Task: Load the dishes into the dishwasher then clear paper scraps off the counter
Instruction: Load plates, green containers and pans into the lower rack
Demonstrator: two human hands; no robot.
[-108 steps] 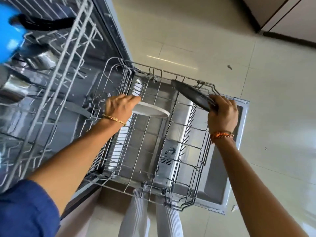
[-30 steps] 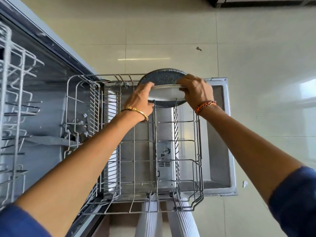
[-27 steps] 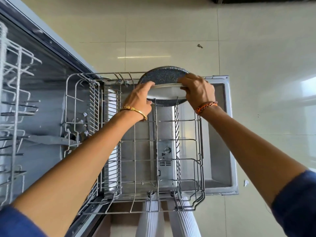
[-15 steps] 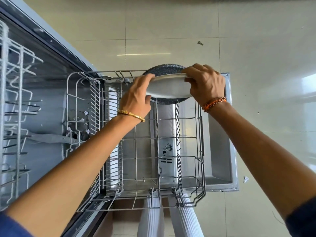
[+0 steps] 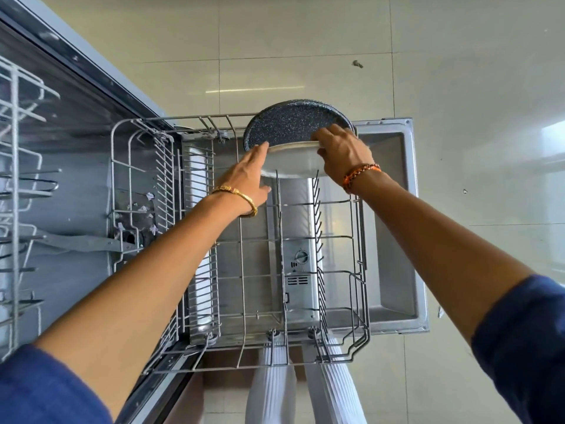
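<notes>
The lower dishwasher rack (image 5: 360, 240) is pulled out over the open door (image 5: 394, 240). At its far end a dark speckled plate (image 5: 290, 123) stands on edge. Just in front of it a white plate (image 5: 290, 162) is tilted among the tines. My right hand (image 5: 342, 151) grips the white plate's right rim. The outstretched fingers of my left hand (image 5: 247, 175) touch its left rim. Several small paper scraps (image 5: 146, 206) lie on the dishwasher floor under the rack's left end.
The upper rack (image 5: 21, 179) sticks out at the left edge. The spray arm (image 5: 79, 243) lies inside the tub. The detergent dispenser (image 5: 301, 264) shows through the rack. My legs in white trousers (image 5: 305, 387) stand at the door's near edge. Tiled floor (image 5: 458, 87) surrounds the door.
The white plate has dropped lower between the tines, in front of the dark plate. My left hand's fingers have straightened along its rim. My right hand still holds it.
</notes>
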